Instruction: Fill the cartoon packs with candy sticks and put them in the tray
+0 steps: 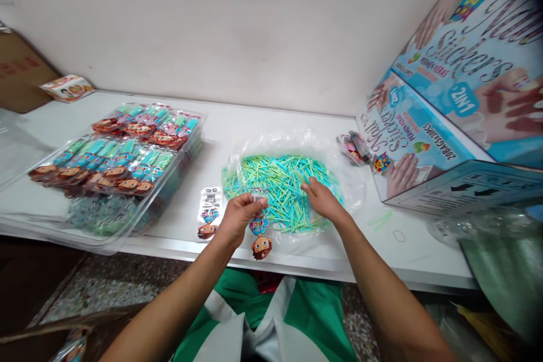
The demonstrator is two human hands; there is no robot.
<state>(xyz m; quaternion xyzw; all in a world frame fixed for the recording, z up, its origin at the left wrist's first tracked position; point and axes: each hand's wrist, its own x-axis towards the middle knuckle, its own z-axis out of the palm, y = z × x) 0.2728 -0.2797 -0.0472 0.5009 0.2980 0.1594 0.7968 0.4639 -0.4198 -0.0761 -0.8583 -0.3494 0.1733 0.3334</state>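
Observation:
My left hand (pixel 240 216) is closed, pinching the top of a small printed pouch (pixel 259 237) that hangs upside down with a cartoon face at its lower end. A similar flat pouch (pixel 208 212) lies on the table just left of it. My right hand (pixel 323 199) is over the pile of thin green and blue sticks (pixel 280 181), thumb and fingers drawn together. Whether sticks are between those fingertips is too small to make out. The pile lies in an opened clear plastic bag (pixel 354 181) spread on the table.
At left, a clear plastic tub (pixel 146 218) holds rows of filled pouches (pixel 123 164). A large nail stickers box (pixel 428 136) stands at right, with a small dark packaged item (pixel 353 148) beside it. A cardboard box (pixel 23 70) and small carton (pixel 68 88) sit far left.

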